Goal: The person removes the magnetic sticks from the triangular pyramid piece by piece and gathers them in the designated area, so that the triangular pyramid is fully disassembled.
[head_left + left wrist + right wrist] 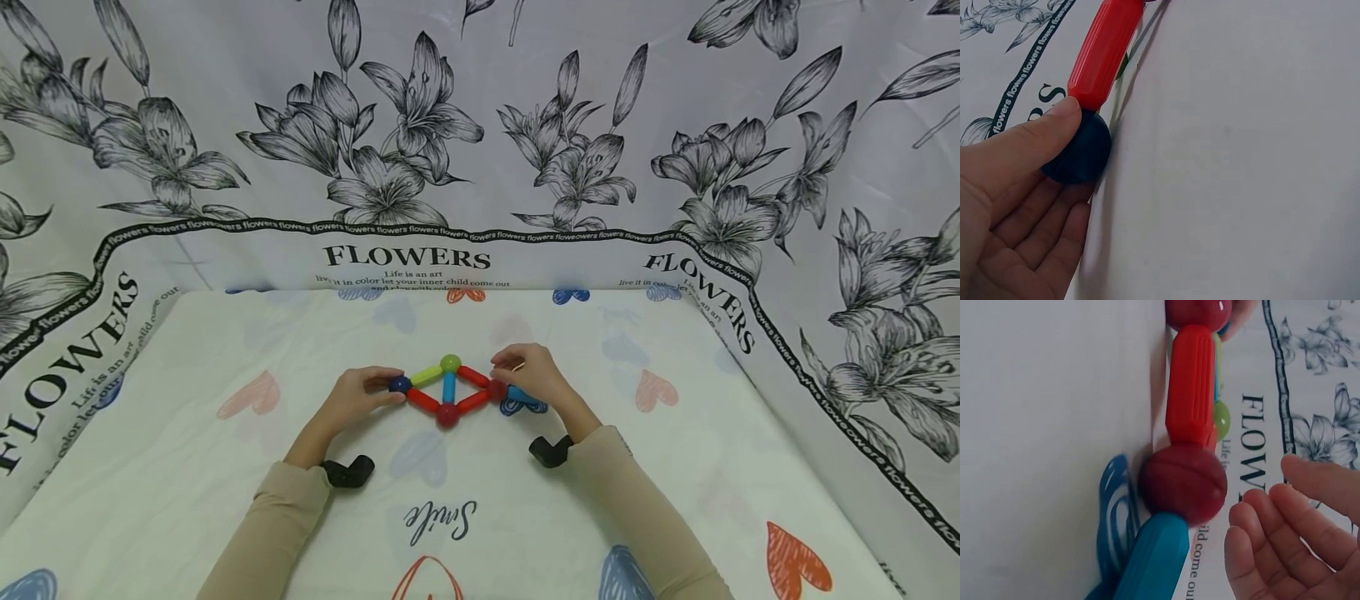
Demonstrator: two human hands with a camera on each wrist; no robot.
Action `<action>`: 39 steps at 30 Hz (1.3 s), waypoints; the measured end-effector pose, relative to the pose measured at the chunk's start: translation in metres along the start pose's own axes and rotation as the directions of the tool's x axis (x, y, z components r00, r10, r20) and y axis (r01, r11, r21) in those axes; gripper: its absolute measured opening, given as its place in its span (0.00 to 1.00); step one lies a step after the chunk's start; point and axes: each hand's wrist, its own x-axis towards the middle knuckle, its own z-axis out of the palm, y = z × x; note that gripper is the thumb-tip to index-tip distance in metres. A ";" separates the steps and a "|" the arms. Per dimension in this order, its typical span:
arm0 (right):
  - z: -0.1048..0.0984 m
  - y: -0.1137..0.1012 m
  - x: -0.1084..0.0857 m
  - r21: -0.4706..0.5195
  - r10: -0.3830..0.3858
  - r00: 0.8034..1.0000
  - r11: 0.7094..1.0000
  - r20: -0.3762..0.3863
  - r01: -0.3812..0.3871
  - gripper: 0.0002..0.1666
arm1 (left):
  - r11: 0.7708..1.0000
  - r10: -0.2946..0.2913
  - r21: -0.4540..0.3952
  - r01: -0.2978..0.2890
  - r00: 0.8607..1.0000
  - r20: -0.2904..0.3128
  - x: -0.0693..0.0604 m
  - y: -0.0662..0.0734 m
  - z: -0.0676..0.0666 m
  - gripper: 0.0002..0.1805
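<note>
A flat diamond of magnetic rods and balls lies on the table before me. My left hand pinches the dark blue ball at its left corner between thumb and fingers. From that ball run a yellow-green rod and a red rod. A green ball tops the diamond, a red ball forms the near corner, and a light blue rod joins them. Beside the right-corner red ball, my right hand has loosely bent fingers and holds nothing. Another blue rod extends outward from this ball.
A white cloth printed with hearts and lettering covers the table. Behind it and at both sides hangs a flower-printed curtain. Black wrist mounts sit by both sleeves.
</note>
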 end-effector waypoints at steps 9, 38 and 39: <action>0.016 -0.018 0.017 0.011 -0.069 0.997 0.998 0.030 0.068 0.14 | 0.999 -0.015 -0.034 0.015 1.000 0.010 0.001 0.002 0.000 0.24; 0.053 -0.047 0.060 0.001 -0.150 0.966 0.988 0.210 0.153 0.18 | 0.999 -0.007 -0.041 0.008 1.000 0.017 -0.001 0.001 -0.001 0.24; 0.054 -0.046 0.062 0.003 -0.151 0.963 0.988 0.222 0.155 0.18 | 0.999 -0.003 -0.047 0.003 1.000 0.016 -0.001 0.001 -0.001 0.24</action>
